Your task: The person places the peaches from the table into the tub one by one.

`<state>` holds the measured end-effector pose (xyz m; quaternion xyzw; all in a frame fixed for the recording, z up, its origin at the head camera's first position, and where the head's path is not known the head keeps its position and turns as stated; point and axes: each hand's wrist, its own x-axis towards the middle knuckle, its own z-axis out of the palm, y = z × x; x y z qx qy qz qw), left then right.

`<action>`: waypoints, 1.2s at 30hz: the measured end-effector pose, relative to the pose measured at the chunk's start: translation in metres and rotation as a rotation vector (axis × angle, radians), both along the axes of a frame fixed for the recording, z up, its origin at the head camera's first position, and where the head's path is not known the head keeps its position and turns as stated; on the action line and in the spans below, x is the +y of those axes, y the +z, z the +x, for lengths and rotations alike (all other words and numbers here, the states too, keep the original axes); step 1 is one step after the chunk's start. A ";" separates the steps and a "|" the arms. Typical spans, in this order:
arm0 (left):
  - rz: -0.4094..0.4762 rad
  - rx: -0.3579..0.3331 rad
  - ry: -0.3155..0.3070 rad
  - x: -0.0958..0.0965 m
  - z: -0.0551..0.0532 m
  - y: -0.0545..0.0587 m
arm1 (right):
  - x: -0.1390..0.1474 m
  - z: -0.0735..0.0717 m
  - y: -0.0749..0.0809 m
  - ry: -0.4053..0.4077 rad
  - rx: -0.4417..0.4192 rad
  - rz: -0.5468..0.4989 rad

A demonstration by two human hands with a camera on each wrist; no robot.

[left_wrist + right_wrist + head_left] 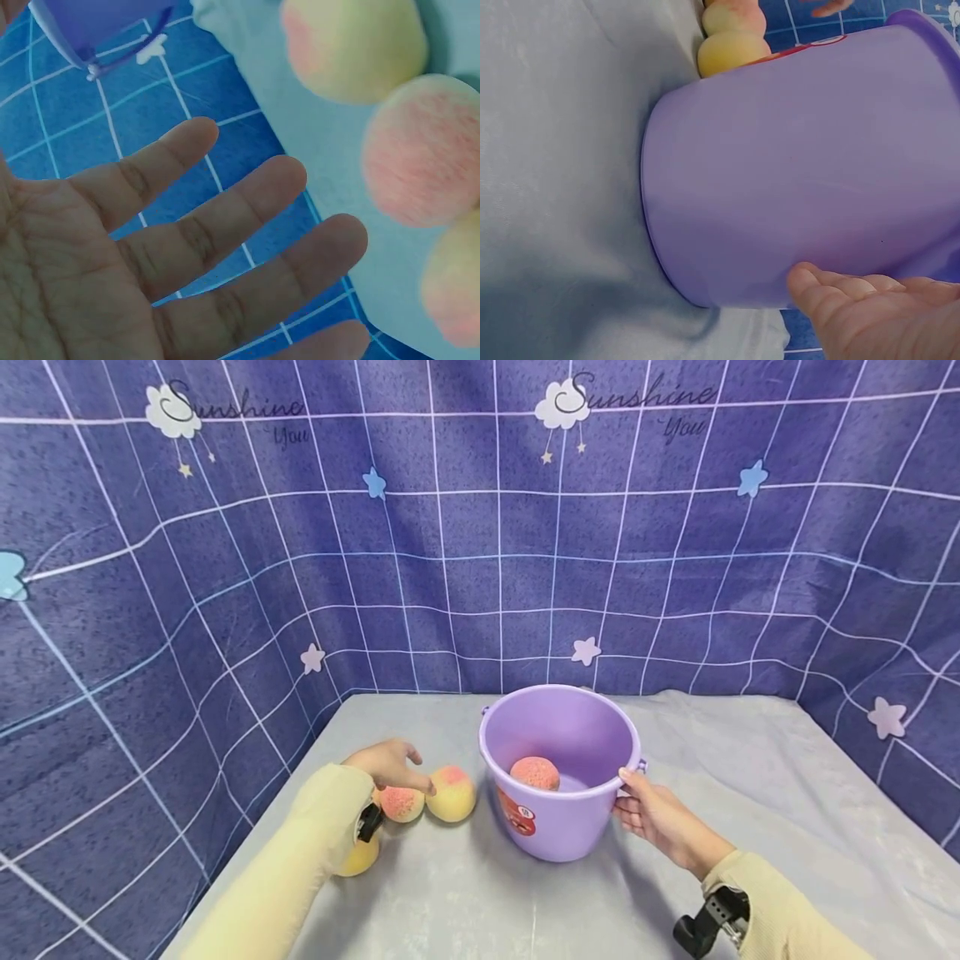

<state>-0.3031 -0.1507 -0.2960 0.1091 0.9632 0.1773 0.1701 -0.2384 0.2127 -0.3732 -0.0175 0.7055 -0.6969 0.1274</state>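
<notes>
While the right hand [654, 817] holds the purple bucket [562, 831] at the right of its rim, thumb over the edge and fingers against the outer wall, the left hand [386, 766] hangs over on the far left side of the bucket, just above the loose peaches. Its fingers are spread well apart and nearly straight, palm bare, with hold of nothing.

What counts most from where I stand is how the blushed yellow peach [452, 795] lies: just to the right of that left hand, between it and the bucket. A fingertip comes up against the peach's left edge, though I can't tell whether it touches. Being round, the fruit shows no long axis to line up with, so its side matters more than its turn. The left hand is plainly the nearer one; the whole width of the bucket separates the right hand from this peach.

Just left of it sits a reddish peach [402, 804], and nearer and further left a plain yellow peach [360, 857], partly hidden by the sleeve [262, 877]. All three rest on the grey-covered table [450, 902]. Inside the bucket, toward the left, lies a pink peach [536, 772].
</notes>
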 end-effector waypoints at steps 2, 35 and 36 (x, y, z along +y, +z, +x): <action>0.006 -0.006 0.006 -0.006 0.002 -0.003 | 0.000 0.000 0.000 -0.003 0.000 0.003; 0.164 0.009 0.205 -0.079 0.018 -0.059 | 0.000 -0.001 -0.002 0.003 0.004 -0.002; 0.164 0.012 0.202 -0.080 0.019 -0.062 | 0.000 -0.001 -0.001 0.000 0.002 -0.005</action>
